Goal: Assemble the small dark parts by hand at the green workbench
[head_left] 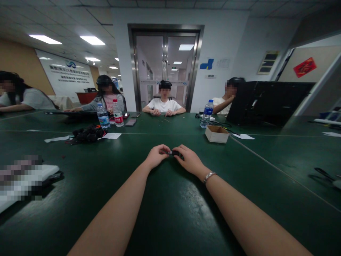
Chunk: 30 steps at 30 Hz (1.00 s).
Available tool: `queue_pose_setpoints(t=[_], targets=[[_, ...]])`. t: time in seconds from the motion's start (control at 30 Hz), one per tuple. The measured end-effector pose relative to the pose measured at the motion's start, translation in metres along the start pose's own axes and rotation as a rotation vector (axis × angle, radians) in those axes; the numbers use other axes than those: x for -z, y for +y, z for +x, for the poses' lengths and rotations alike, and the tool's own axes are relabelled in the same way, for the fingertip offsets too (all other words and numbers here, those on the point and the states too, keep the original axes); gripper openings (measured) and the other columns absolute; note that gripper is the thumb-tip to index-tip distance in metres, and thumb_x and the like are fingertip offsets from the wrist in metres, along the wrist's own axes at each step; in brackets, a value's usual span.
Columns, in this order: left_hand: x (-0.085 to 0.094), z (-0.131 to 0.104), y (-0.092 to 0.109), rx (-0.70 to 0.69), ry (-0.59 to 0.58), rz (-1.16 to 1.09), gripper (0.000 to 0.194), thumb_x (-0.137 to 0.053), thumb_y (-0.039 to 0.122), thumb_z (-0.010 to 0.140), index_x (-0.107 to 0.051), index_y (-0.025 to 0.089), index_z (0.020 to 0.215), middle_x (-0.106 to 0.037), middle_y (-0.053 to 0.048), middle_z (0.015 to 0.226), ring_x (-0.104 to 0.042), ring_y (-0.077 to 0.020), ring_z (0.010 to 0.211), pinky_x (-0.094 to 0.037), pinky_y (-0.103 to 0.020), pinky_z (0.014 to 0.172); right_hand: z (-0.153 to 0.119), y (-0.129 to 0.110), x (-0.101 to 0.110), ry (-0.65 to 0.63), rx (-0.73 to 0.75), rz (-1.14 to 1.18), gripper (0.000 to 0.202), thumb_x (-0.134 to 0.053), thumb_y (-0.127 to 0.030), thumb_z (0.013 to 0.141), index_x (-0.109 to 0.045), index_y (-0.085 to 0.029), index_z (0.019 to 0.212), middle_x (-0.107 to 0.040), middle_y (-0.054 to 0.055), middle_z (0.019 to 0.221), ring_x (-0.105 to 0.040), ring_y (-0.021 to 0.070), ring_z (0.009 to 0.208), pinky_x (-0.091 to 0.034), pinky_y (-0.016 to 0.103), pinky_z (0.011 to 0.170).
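Observation:
Above the green tabletop, my two hands meet in front of me. My right hand [188,158], with a silver bracelet at its wrist, is closed around a small black object with a silvery end [175,153]. The fingers of my left hand [157,156] are pinched together at that silvery end. What kind of object it is cannot be made out, since it is small and partly covered by my fingers.
A small cardboard box [217,134] and a water bottle [207,113] stand ahead on the right. Two bottles and a heap of black cables [89,134] are ahead on the left. Several people wearing headgear sit around the green table [165,213]. A dark monitor [266,103] stands at right.

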<state>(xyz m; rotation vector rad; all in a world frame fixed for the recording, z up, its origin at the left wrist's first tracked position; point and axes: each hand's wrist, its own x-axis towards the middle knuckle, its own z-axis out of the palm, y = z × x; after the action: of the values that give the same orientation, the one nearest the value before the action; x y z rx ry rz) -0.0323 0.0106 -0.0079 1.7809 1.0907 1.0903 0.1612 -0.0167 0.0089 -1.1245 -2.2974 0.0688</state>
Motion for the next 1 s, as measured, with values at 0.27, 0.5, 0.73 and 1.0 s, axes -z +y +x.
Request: queue_pose_setpoints(t=[0.27,0.5,0.73,1.0], targets=[[-0.0007,0.0011,-0.001,0.009,0.017,-0.029,0.017,-0.065,0.011,0.065,-0.062,0.016,0.081,-0.067,-0.002,0.084,-0.06,-0.0126,0.075,-0.049,-0.028,0.077,0.0002,0.0021,-0.0025,0.01,0.002,0.009,0.027,-0.053,-0.018,0.086,-0.058,-0.021,0.112,-0.057,0.005,0.101,-0.056,0.0142,0.087,-0.045,0.027,0.077],[-0.0017,0.0013,-0.0012,0.059,0.006,-0.046,0.019,-0.068,0.021,0.07,-0.065,0.016,0.087,-0.069,-0.005,0.087,-0.062,-0.0155,0.081,-0.048,-0.031,0.081,-0.0002,0.0019,-0.0007,0.025,-0.013,0.0,0.025,-0.052,-0.021,0.087,-0.058,-0.021,0.112,-0.058,0.005,0.101,-0.056,0.0145,0.086,-0.045,0.027,0.076],[0.0003,-0.0014,0.0006,0.069,-0.003,0.194,0.04,-0.046,0.053,0.083,-0.065,0.019,0.077,-0.066,-0.002,0.074,-0.059,-0.0171,0.073,-0.042,-0.028,0.071,0.0007,-0.0026,0.0015,0.012,-0.006,0.008,0.026,-0.051,-0.019,0.087,-0.058,-0.02,0.113,-0.058,0.006,0.102,-0.056,0.0146,0.086,-0.045,0.028,0.077],[-0.0012,-0.002,0.0017,0.109,0.112,0.281,0.053,-0.033,0.06,0.086,-0.062,0.02,0.068,-0.063,-0.003,0.073,-0.056,-0.0177,0.071,-0.04,-0.028,0.069,0.0003,-0.0019,0.0024,0.008,-0.016,0.009,0.026,-0.051,-0.02,0.087,-0.058,-0.021,0.112,-0.058,0.005,0.102,-0.056,0.0146,0.086,-0.045,0.027,0.076]])
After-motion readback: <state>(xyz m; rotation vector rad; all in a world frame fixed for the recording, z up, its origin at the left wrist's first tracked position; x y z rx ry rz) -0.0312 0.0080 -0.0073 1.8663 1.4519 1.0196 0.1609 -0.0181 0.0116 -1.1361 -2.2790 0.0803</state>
